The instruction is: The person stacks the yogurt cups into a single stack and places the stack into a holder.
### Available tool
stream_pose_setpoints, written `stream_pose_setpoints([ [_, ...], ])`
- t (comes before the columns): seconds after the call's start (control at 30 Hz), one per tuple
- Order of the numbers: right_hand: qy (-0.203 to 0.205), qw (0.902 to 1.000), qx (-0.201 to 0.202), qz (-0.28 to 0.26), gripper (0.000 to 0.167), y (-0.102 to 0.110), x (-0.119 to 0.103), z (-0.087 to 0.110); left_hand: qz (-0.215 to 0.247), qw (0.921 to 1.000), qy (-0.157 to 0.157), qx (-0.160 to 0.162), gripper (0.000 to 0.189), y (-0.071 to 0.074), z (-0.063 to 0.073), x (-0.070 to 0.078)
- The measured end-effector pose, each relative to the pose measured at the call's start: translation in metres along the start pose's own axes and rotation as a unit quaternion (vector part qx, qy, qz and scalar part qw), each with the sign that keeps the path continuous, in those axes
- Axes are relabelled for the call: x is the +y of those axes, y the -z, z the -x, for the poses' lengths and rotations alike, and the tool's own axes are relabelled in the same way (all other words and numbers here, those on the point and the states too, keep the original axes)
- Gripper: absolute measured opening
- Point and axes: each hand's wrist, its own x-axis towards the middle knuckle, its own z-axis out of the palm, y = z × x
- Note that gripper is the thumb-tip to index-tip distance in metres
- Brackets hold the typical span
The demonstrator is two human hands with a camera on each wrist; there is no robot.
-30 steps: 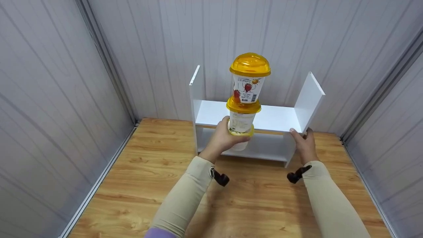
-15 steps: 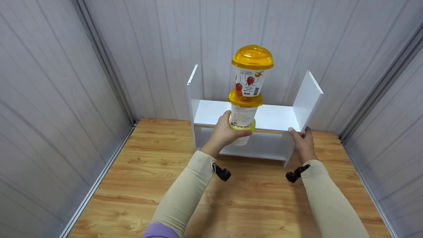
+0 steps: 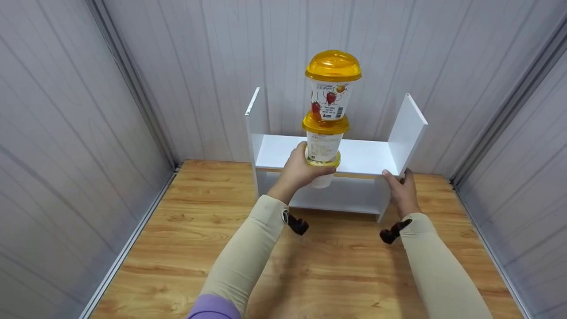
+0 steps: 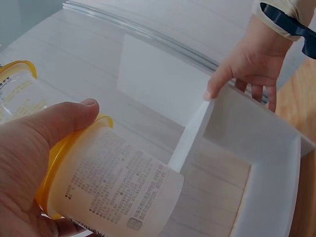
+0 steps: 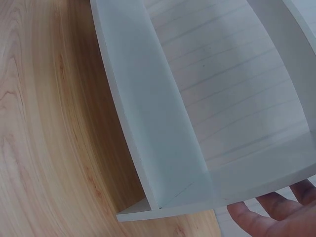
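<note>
Three plastic cups with yellow lids are stacked end on end. The top cup (image 3: 332, 99) has a domed lid and strawberry pictures; below it come the middle cup (image 3: 324, 144) and the bottom cup (image 3: 322, 180). My left hand (image 3: 299, 173) grips the stack around the bottom cup's lid, in front of a white two-tier shelf (image 3: 367, 157). In the left wrist view, the thumb lies across that lid, above printed text. My right hand (image 3: 404, 192) holds the shelf's right side, thumb on the upper board's front edge, fingers (image 5: 242, 217) outside the panel.
The shelf stands on a wood-grain surface (image 3: 190, 248), close to the pale panelled back wall (image 3: 221, 79). More panelled walls rise at left and right. Small black devices (image 3: 297, 225) stick out from both wrists.
My left hand has raised the stack of cups a little, still upright. The right hand keeps its hold on the shelf, and the head view has shifted slightly.
</note>
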Motion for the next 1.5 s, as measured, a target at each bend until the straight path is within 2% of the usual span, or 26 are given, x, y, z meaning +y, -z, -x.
stream_pose_setpoints([
  [0.4, 0.002, 0.9999, 0.000, 0.013, 0.102, -0.004, 0.000, 0.014, -0.006, 0.9999, 0.012, 0.002, 0.082, 0.001, 0.001, 0.005],
  [0.63, -0.022, 0.9994, 0.007, 0.025, 0.105, -0.005, -0.002, 0.022, -0.003, 0.9993, 0.036, 0.008, 0.086, 0.001, 0.001, 0.003],
  [0.87, -0.031, 0.9992, 0.011, 0.024, 0.106, -0.006, -0.005, 0.029, 0.002, 0.9990, 0.045, 0.005, 0.085, 0.000, 0.002, 0.003],
  [1.2, -0.038, 0.9989, 0.009, 0.026, 0.105, -0.007, -0.006, 0.041, 0.010, 0.9995, 0.030, -0.002, 0.081, -0.001, 0.002, 0.003],
  [1.5, -0.008, 0.9996, 0.009, 0.026, 0.100, -0.010, -0.006, 0.051, 0.012, 0.9996, 0.026, 0.002, 0.084, 0.000, 0.003, 0.003],
])
